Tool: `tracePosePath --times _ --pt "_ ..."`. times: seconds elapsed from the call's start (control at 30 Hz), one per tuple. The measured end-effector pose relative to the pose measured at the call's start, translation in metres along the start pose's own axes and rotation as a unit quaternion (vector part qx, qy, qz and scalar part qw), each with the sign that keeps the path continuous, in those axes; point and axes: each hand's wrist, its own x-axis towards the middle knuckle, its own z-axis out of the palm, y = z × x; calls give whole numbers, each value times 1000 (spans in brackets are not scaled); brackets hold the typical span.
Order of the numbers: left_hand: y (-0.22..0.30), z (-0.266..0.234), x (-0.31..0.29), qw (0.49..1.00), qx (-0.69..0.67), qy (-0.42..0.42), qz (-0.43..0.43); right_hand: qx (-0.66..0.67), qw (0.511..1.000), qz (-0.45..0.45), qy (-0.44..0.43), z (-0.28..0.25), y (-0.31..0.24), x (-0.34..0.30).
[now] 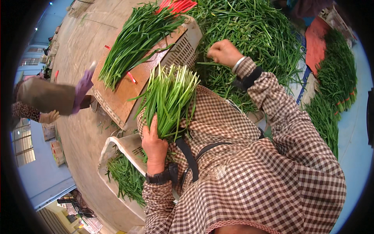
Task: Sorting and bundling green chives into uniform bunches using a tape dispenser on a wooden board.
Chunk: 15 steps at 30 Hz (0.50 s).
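Note:
My left hand (155, 148) is closed around a bunch of garlic chives (171, 97), its pale cut ends pointing up and away, over my checked lap. Over the near side of a big loose heap of chives (241, 35), my right hand (224, 53) is closed, the fingers curled. A single green blade shows just under its fingertips; whether they pinch it I cannot tell. Ahead and left, a larger bundle of chives (136, 43) lies across a brown board (117, 91), on top of an upturned white slotted crate (183, 48).
Red strips (177, 5) lie beyond the bundle, and one red tie (131, 78) is on the board. A white basket (113, 146) holding chives stands by my left forearm. Tied bunches (335, 78) are stacked at the right. A person in purple gloves (82, 87) is at the left.

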Motion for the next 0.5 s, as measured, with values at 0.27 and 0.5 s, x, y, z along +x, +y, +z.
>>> tracePosePath --times 0.27,0.5 --pt "-2 2 -2 999 39 8 11 -57 983 16 -175 52 -48 21" --pt "-5 3 -1 997 51 40 39 -44 993 -108 -35 51 -33 16"
